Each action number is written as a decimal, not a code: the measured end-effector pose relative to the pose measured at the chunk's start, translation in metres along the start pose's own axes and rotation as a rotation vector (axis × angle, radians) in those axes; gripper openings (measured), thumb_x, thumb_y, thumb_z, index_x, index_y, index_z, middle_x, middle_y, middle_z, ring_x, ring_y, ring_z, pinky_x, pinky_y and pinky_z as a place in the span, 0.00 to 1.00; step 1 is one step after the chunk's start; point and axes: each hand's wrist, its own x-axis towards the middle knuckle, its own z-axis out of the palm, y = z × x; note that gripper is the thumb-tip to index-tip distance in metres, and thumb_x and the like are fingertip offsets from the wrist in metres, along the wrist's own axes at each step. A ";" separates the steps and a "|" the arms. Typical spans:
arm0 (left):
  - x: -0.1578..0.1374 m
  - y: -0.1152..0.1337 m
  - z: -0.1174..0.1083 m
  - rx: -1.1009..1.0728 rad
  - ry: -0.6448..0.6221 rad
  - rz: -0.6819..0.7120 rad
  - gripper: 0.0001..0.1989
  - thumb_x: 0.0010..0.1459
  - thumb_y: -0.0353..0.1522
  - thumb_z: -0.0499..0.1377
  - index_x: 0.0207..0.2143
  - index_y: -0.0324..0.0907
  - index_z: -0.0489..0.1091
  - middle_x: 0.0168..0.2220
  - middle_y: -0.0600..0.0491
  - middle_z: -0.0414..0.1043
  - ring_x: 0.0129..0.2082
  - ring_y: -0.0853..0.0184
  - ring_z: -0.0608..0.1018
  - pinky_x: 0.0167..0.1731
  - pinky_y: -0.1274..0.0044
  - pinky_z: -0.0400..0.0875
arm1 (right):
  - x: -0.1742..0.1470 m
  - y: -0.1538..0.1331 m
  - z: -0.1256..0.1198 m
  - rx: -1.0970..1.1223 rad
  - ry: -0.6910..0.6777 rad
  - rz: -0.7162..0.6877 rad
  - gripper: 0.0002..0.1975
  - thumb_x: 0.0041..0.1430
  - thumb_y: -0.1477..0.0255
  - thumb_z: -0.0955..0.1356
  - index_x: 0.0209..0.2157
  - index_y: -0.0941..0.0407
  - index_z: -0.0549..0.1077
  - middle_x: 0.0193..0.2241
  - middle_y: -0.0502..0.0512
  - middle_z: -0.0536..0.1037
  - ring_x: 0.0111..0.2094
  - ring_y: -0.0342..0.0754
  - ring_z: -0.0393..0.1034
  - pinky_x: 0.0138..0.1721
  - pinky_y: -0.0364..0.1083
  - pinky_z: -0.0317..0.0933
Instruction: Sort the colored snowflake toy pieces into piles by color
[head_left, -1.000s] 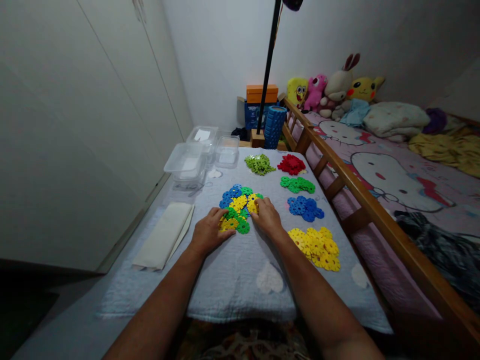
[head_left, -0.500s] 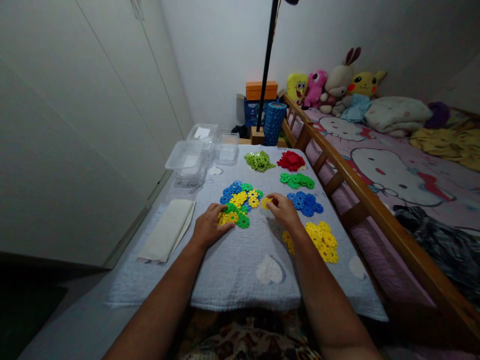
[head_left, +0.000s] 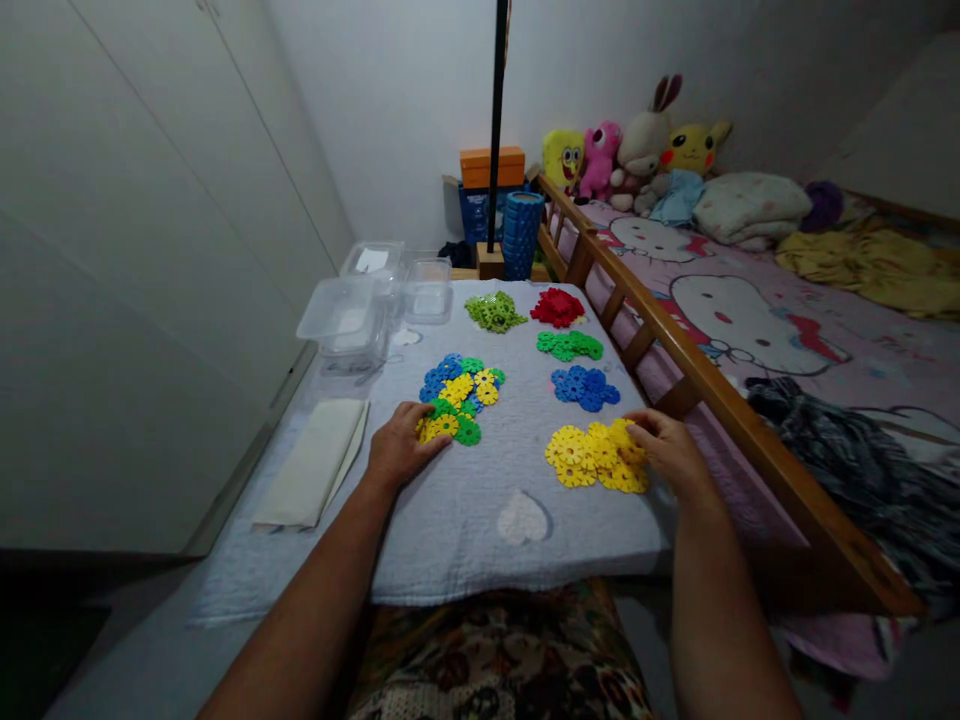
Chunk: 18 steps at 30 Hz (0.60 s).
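Observation:
A mixed pile of blue, yellow and green flower-shaped plastic discs (head_left: 457,395) lies on a pale blue quilt (head_left: 480,520). My left hand (head_left: 397,450) rests flat at the pile's near left edge, fingertips on a yellow disc. My right hand (head_left: 667,448) is at the right edge of a sorted yellow pile (head_left: 589,455), fingers curled on its discs; whether it still grips one I cannot tell. Behind lie sorted piles: blue (head_left: 585,387), dark green (head_left: 568,346), red (head_left: 556,306), light green (head_left: 493,311).
Clear plastic containers (head_left: 352,318) stand at the quilt's far left. A folded white cloth (head_left: 311,463) lies left of my left hand. A wooden bed rail (head_left: 697,375) runs along the right, with plush toys (head_left: 637,150) behind. A black pole (head_left: 495,130) rises at the back.
My right hand has carried a yellow disc from the mixed pile rightward to the yellow pile. The left hand stays at the mixed pile. The view has shifted right.

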 end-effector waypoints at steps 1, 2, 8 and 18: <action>0.000 0.000 0.000 -0.003 0.002 0.001 0.25 0.55 0.48 0.64 0.51 0.45 0.70 0.51 0.48 0.72 0.51 0.57 0.77 0.47 0.69 0.74 | -0.001 0.005 -0.001 0.006 0.004 0.012 0.16 0.47 0.61 0.70 0.35 0.57 0.77 0.24 0.50 0.72 0.27 0.46 0.66 0.28 0.44 0.59; 0.000 0.000 0.000 -0.004 0.003 0.001 0.25 0.55 0.48 0.64 0.51 0.44 0.70 0.51 0.48 0.72 0.51 0.57 0.77 0.47 0.69 0.74 | -0.001 0.009 -0.001 0.012 0.005 0.020 0.15 0.46 0.61 0.70 0.34 0.56 0.76 0.23 0.48 0.71 0.26 0.45 0.65 0.27 0.43 0.58; 0.000 0.002 -0.001 0.004 0.006 0.000 0.25 0.54 0.48 0.64 0.51 0.45 0.70 0.50 0.49 0.72 0.50 0.57 0.78 0.45 0.69 0.74 | -0.003 0.025 -0.003 0.057 -0.032 0.069 0.14 0.47 0.62 0.71 0.33 0.55 0.74 0.26 0.49 0.72 0.27 0.45 0.67 0.27 0.43 0.60; 0.000 -0.003 0.002 0.017 0.018 0.021 0.25 0.55 0.49 0.63 0.51 0.46 0.70 0.50 0.49 0.72 0.49 0.58 0.78 0.45 0.70 0.74 | -0.013 0.022 -0.010 -0.062 -0.069 0.080 0.15 0.45 0.61 0.70 0.32 0.56 0.75 0.26 0.51 0.73 0.28 0.47 0.67 0.28 0.44 0.59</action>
